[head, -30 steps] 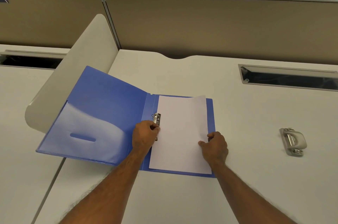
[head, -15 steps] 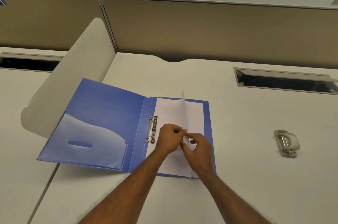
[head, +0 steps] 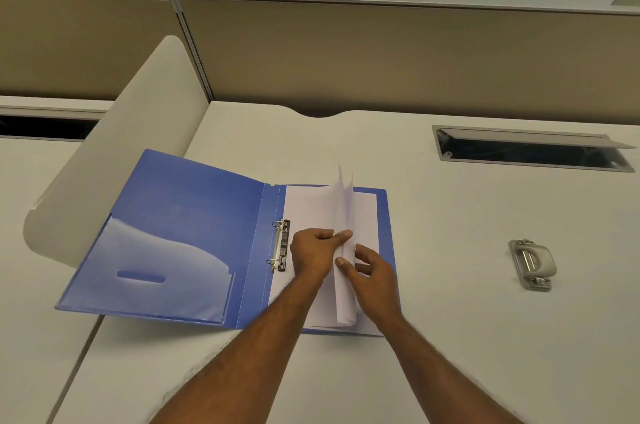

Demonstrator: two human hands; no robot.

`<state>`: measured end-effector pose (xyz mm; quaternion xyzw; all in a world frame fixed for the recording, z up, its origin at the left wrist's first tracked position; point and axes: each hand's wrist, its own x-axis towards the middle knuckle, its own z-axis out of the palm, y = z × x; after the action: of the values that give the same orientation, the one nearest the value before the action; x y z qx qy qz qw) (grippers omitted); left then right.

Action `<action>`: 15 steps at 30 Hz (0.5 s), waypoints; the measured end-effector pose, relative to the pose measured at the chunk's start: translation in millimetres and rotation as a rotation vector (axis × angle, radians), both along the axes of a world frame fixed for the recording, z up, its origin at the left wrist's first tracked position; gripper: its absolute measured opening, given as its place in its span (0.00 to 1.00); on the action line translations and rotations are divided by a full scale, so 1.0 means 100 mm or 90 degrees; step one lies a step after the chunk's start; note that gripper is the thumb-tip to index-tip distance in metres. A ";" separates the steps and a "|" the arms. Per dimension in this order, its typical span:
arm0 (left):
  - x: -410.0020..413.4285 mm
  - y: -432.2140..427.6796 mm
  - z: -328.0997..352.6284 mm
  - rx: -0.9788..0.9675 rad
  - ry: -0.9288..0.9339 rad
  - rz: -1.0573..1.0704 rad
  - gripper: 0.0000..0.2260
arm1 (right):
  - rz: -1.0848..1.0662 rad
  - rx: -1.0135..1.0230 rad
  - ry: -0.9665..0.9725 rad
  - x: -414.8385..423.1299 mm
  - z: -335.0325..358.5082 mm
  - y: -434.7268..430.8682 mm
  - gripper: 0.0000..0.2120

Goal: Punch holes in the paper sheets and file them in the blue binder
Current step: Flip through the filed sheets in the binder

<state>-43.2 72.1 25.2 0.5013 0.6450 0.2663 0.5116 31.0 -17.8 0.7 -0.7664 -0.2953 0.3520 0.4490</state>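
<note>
Left hand [head: 313,250] pinches the lifted paper sheets [head: 343,208], right hand [head: 374,274] relaxed against them, over the blue binder [head: 194,215]; rings [head: 280,245] look unthreaded, so filing's not done.

A pale, matte surface [head: 450,319] carries two loose things. The blue binder [head: 194,222] lies open near its left edge, the left cover reaching past that edge and seemingly tilted up against a rounded divider panel [head: 131,146]. A grey hole punch [head: 531,264] sits well apart to the right. A cable slot [head: 530,151] is cut in behind the punch.
</note>
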 end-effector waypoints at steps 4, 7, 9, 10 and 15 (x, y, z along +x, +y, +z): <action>-0.09 0.09 0.09 0.012 -0.040 -0.018 0.14 | -0.066 -0.014 0.057 0.10 -0.02 0.00 0.21; -0.42 0.32 0.18 0.048 0.019 -0.012 0.11 | -0.084 -0.021 0.074 0.18 -0.07 -0.03 0.15; -0.76 0.53 0.24 0.091 0.101 -0.014 0.10 | -0.101 -0.031 0.079 0.21 -0.11 -0.05 0.15; -0.95 0.62 0.26 0.115 0.152 -0.018 0.10 | -0.111 -0.036 0.083 0.22 -0.12 -0.06 0.14; -1.66 0.84 0.30 0.212 0.398 -0.048 0.11 | -0.116 -0.030 0.106 0.21 -0.11 -0.07 0.09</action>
<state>-208.7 156.1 55.3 0.6587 0.6991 0.1821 0.2104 52.1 -24.3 -10.0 -0.7683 -0.1778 0.3791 0.4841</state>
